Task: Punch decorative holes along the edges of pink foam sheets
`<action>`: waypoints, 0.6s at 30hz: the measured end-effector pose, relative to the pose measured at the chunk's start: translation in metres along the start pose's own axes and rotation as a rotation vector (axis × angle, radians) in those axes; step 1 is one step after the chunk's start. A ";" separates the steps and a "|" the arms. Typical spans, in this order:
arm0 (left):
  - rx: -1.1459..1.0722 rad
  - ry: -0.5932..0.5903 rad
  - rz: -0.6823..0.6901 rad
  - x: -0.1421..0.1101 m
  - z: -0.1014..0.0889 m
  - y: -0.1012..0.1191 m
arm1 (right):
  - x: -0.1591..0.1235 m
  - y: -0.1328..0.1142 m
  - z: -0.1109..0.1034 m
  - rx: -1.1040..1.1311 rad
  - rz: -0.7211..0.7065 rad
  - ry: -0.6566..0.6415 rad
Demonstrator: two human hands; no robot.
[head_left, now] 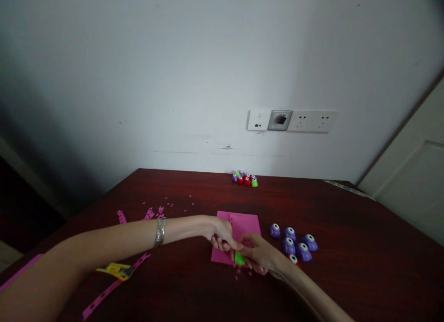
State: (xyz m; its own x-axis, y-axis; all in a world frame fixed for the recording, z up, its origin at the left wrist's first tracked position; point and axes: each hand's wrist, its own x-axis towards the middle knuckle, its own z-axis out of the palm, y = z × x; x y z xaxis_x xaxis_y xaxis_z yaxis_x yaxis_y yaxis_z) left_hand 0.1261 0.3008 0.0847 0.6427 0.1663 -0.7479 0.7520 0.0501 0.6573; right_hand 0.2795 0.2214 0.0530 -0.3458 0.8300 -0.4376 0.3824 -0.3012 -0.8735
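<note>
Well in from the table's (187,289) far edge, your left hand (221,230) and right hand (259,252) pinched a green punch (239,258) at the pink sheet's (247,224) near edge; holed strips (106,293) toward the left edge seemed finished, most of the sheet unpunched.

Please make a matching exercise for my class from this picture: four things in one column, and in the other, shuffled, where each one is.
Things
1. Front green piece
2. Pink sheet
3. Yellow tool
4. Silver bracelet

Places
A. Worn on the left arm
B. Where the left hand and right hand meet
C. Near a pink strip
D. Flat on the table, partly hidden by the hands

Pairs: 1-B, 2-D, 3-C, 4-A
</note>
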 end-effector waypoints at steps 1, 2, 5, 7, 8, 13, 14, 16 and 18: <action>0.019 0.019 -0.010 -0.001 0.001 0.001 | -0.001 -0.001 0.000 -0.008 -0.002 -0.006; 0.045 0.047 -0.019 -0.002 0.001 0.002 | -0.002 -0.003 -0.001 -0.023 -0.010 -0.015; 0.168 0.156 -0.027 -0.011 0.000 0.010 | -0.006 -0.008 -0.003 -0.083 -0.056 -0.039; 0.254 0.259 0.042 -0.018 -0.005 0.016 | -0.008 -0.010 -0.004 -0.113 -0.086 -0.044; 0.290 0.329 0.112 -0.021 -0.008 0.019 | -0.009 -0.011 -0.005 -0.123 -0.097 -0.042; 0.483 0.708 0.412 -0.023 -0.024 0.016 | -0.012 -0.015 -0.002 -0.197 -0.135 0.060; 0.526 0.721 0.423 -0.021 -0.025 0.012 | -0.013 -0.016 -0.002 -0.215 -0.143 0.103; 0.590 0.685 0.408 -0.015 -0.025 0.005 | -0.016 -0.017 0.000 -0.247 -0.173 0.193; 0.640 0.636 0.373 -0.009 -0.023 -0.001 | -0.020 -0.017 0.003 -0.325 -0.244 0.293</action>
State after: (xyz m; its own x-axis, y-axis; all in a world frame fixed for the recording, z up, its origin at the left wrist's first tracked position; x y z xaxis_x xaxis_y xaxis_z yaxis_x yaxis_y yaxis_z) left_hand 0.1165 0.3217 0.0928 0.7978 0.5726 -0.1889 0.5744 -0.6267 0.5266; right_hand 0.2775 0.2084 0.0759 -0.2208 0.9691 -0.1098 0.5840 0.0412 -0.8107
